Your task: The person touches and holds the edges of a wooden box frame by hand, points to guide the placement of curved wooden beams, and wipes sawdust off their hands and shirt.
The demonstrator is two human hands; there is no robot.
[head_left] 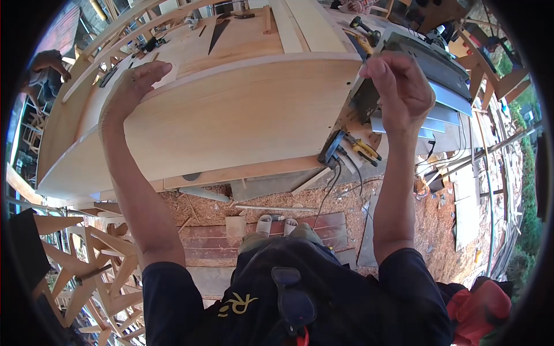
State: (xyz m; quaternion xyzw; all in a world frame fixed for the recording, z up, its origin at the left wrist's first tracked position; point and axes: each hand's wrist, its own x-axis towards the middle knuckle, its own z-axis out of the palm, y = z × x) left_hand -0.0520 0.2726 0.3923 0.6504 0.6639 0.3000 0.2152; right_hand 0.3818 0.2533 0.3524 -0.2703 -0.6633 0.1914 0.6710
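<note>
A long, pale wooden board (pixel 242 115) with a curved far edge lies across the workbench in front of me. My left hand (pixel 137 86) is over the board's far edge at the left, its wrist bent and its fingers pressed together. My right hand (pixel 404 89) is curled closed, thumb against fingers, near the board's right end. Anything thin or small in either hand is too hard to make out. Below my right hand, yellow-handled pliers (pixel 363 150) lie beside a black power strip (pixel 332 147) with cords plugged in.
A handsaw (pixel 217 36) and a hammer (pixel 244 15) lie on the bench behind the board. A table saw (pixel 424 57) stands at the right. Wooden frames (pixel 95 265) are stacked at lower left. Sawdust (pixel 332 199) covers the ground. Another person's arm (pixel 49 60) shows at far left.
</note>
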